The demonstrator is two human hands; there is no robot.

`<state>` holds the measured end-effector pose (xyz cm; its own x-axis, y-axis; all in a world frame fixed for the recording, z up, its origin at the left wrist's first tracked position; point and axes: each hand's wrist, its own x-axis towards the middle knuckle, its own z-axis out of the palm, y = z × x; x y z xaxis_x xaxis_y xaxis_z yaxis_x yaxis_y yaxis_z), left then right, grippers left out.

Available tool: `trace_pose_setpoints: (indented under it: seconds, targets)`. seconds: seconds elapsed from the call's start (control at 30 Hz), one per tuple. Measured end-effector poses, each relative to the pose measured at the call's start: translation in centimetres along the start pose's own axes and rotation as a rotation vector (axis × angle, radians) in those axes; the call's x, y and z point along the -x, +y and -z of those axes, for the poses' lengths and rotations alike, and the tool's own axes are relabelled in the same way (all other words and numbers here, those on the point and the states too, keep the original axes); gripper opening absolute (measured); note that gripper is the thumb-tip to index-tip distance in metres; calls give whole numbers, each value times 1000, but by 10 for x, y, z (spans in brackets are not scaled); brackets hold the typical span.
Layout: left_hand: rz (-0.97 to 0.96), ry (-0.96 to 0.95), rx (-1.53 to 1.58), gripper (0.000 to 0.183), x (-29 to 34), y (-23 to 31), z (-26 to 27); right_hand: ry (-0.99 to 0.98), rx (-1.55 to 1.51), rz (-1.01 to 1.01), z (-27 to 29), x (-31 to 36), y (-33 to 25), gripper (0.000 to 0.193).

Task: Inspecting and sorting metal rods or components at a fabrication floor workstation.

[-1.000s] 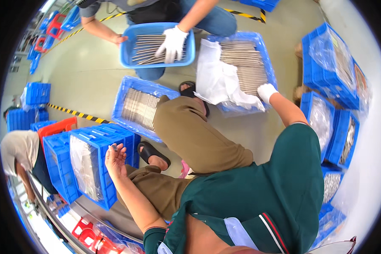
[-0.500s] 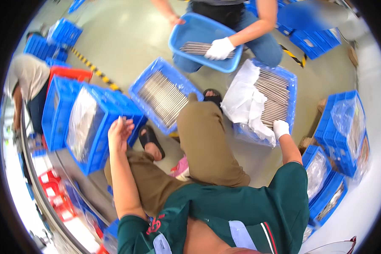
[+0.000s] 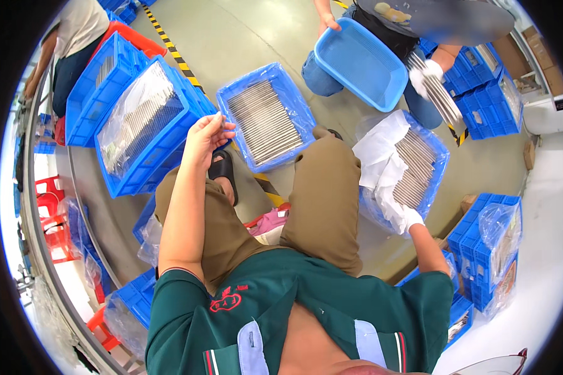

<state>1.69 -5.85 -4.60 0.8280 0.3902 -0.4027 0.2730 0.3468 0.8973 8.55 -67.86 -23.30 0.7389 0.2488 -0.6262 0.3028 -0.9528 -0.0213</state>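
Observation:
My bare left hand (image 3: 207, 140) is raised over my left knee, beside the stacked bin on the left. Its fingers are half curled and apart, and I make out nothing in them. My right hand (image 3: 410, 220), in a white glove, rests at the near end of a blue bin (image 3: 442, 162) lined with clear plastic. It touches a crumpled white sheet (image 3: 375, 150) that covers part of the thin metal rods (image 3: 414, 165) there. The glove blends with the sheet, so its grip is unclear. Another lined bin (image 3: 225, 103) with a row of rods (image 3: 266, 122) stands ahead of my knees.
Across from me, a co-worker holds a light-blue tub (image 3: 363, 62) and, in a gloved hand, a bundle of rods (image 3: 441, 97). Stacked blue bins (image 3: 141, 169) with rods stand on the left; more bins (image 3: 481, 231) stand on the right. Yellow-black tape (image 3: 175, 53) marks the floor.
The co-worker's gloved hand has lifted the rods out of the tub and moved them to the right. My right hand has shifted from the rods' end to the sheet's edge. The whole view has turned.

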Motion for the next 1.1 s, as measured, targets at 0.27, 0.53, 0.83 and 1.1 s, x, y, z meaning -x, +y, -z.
trace_pose_setpoints:
  seconds: [0.27,0.53,0.83,1.1]
  targets:
    - [-36,-63,57,21,8,7,-5,58,-72,-254,28,76,-14,48]
    - [-98,-171,81,24,21,16,-7,155,-1355,-641,6,168,-85,48]
    - [-202,-152,146,24,13,14,2,689,-1334,177,174,169,-222,32]
    - [-145,-132,314,25,34,32,29,490,-1393,-124,189,155,-223,34]
